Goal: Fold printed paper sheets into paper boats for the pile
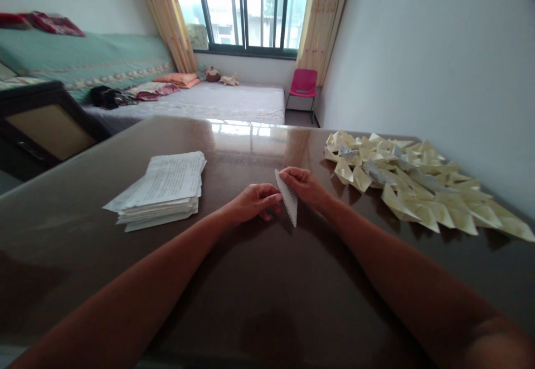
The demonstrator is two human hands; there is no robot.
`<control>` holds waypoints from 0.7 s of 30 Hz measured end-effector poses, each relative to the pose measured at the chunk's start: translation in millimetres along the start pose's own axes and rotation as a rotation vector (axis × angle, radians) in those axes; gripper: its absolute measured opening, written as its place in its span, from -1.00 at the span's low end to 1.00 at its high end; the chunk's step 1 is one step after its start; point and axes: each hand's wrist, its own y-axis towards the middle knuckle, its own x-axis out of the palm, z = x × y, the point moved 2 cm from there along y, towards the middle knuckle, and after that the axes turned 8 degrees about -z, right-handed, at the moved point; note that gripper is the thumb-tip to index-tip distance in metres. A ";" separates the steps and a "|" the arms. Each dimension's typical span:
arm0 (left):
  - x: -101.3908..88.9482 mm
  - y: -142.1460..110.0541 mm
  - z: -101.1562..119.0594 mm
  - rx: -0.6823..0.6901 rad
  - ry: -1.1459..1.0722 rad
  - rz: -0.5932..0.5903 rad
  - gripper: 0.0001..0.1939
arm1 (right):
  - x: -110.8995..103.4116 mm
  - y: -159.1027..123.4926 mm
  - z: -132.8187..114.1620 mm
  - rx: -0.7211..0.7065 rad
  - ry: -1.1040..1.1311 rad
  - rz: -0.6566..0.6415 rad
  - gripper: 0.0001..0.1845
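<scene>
Above the middle of the table, a small sheet of paper folded into a narrow triangle (290,204) is held on edge, its point facing down. Its upper end is pinched between the thumb and fingers of my right hand (303,182). My left hand (257,200) is just left of the paper, fingers loosely curled and apart, with the thumb tip close to the paper's left edge; whether it touches cannot be made out. On the left lies a stack of printed paper sheets (167,182). To the right spreads a pile of folded paper pieces (401,174), mostly cream, some printed.
The glossy brown table (251,291) reflects the window (246,9). Beyond its far edge are a bed (234,101) and a pink chair (303,83). A dark cabinet (45,126) stands at the left, and a white wall (426,51) runs along the right.
</scene>
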 end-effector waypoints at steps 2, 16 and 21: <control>-0.1 -0.3 0.5 0.012 -0.001 -0.010 -0.57 | 1.6 0.2 -0.5 0.014 0.014 0.006 -0.55; 4.2 -1.5 9.8 0.091 0.134 0.133 -0.71 | 17.9 -0.7 -5.7 0.002 0.191 0.025 -0.58; 3.3 -3.9 13.1 0.115 0.093 0.101 -0.65 | 18.7 -0.1 -3.6 -0.026 0.178 0.059 -0.58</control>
